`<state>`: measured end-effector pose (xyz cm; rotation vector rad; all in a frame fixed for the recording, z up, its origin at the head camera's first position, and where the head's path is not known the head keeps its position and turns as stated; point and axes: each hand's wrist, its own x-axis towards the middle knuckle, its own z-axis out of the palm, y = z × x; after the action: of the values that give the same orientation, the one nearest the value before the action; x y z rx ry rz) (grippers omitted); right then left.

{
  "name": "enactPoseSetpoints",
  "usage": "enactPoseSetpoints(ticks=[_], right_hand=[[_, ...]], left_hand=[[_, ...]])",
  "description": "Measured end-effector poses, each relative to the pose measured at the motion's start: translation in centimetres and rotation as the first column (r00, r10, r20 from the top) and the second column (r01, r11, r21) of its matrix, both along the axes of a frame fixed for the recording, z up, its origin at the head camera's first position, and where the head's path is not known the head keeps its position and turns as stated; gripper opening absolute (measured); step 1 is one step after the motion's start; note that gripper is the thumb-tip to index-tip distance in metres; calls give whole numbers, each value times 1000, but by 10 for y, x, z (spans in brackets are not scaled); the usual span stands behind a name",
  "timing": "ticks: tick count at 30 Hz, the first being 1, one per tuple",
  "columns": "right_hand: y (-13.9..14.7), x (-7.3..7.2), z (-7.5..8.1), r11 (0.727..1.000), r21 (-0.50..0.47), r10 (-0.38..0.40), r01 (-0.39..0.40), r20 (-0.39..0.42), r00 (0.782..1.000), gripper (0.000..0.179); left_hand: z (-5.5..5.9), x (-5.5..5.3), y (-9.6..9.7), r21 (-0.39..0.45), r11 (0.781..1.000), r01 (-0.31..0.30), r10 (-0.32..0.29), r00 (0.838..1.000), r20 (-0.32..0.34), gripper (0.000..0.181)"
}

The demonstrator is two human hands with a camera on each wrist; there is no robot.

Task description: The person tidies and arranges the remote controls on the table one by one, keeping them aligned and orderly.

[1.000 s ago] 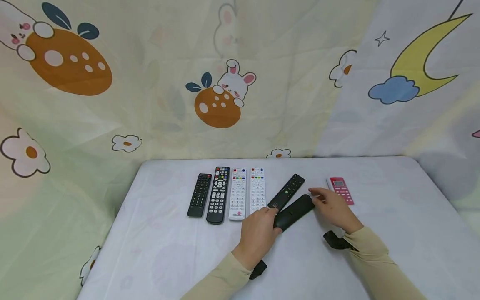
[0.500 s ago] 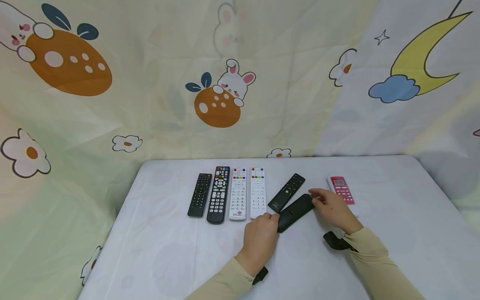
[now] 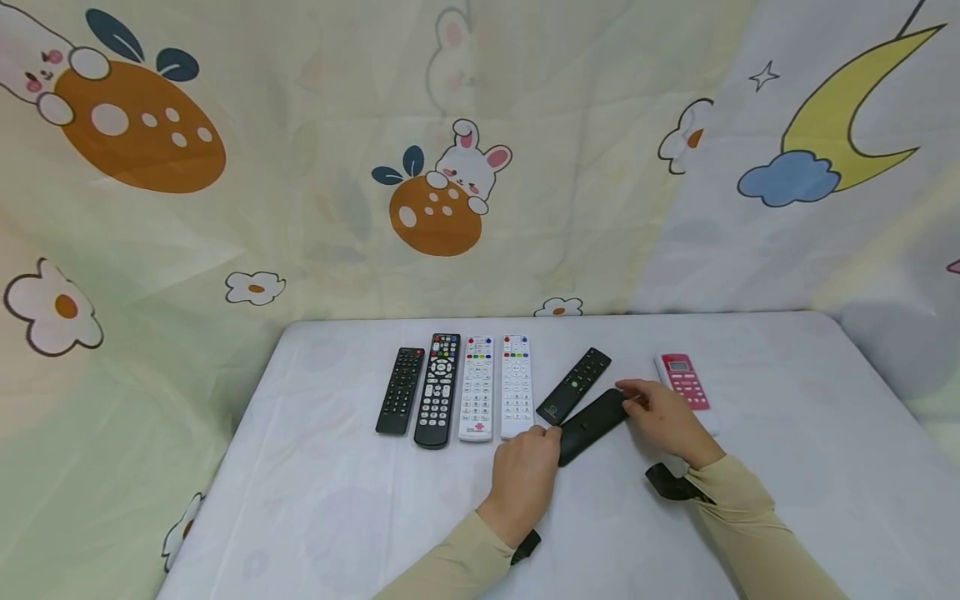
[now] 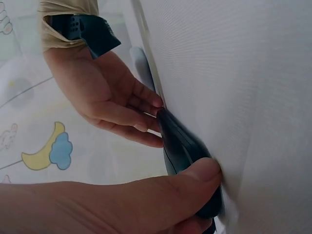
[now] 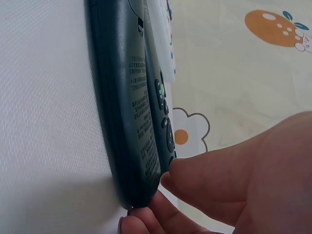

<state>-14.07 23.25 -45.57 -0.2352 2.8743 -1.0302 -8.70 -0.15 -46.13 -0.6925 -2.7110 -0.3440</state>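
A black remote control (image 3: 592, 427) lies back up and slanted at the middle right of the table; printed text shows on its back in the right wrist view. My left hand (image 3: 527, 482) grips its near-left end, with the thumb (image 4: 202, 170) along its side. At the opposite end, my right hand (image 3: 667, 421) holds the tip between thumb (image 5: 195, 178) and fingers. Just beyond it lies a second black remote (image 3: 574, 386), buttons up and slanted the same way.
To the left stand two black remotes (image 3: 400, 392) (image 3: 437, 392) and two white remotes (image 3: 476, 392) (image 3: 516, 385) in a row. A pink-and-white remote (image 3: 686, 379) with a small display lies behind my right hand. A patterned cloth (image 3: 337, 250) hangs behind the white-covered table (image 3: 315, 500).
My left hand has shifted a little to the right and nearer the front, uncovering the lower end of the second black remote. My right hand has hardly moved.
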Motion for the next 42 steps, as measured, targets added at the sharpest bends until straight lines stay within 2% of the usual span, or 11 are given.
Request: enactPoseSetpoints(ticks=[6,14,17,20,25,30,34,37,42], right_hand=[[2,0,-1,1000,-14,16,-16,-23,1000,35],[3,0,0,999,-31,9,-9,-14,1000,33],[4,0,0,999,-45,-15,15,-2,1000,35],[5,0,1,995,-80,-54,57,44,998,38],[7,-2,4,980,-143,-124,138,103,987,47],[8,-4,8,946,-252,-178,203,120,977,53],[9,-6,10,886,-401,-186,234,154,970,53],[10,-8,11,841,-481,-186,248,173,967,54],[9,-10,12,824,-489,-216,286,194,957,59]], left_hand=[[-1,0,0,-1,1000,15,-15,999,-29,22],[2,-1,0,30,999,43,-42,999,-15,22],[2,-1,0,26,999,47,-47,999,-10,22],[3,-2,1,28,999,45,-45,999,-13,22],[4,-2,1,78,996,50,-51,999,5,24],[6,-2,1,168,982,81,-94,993,72,27],[7,-1,2,287,952,106,-160,972,174,30],[7,-1,3,363,925,108,-198,955,221,32],[6,-2,6,418,901,116,-238,938,251,36]])
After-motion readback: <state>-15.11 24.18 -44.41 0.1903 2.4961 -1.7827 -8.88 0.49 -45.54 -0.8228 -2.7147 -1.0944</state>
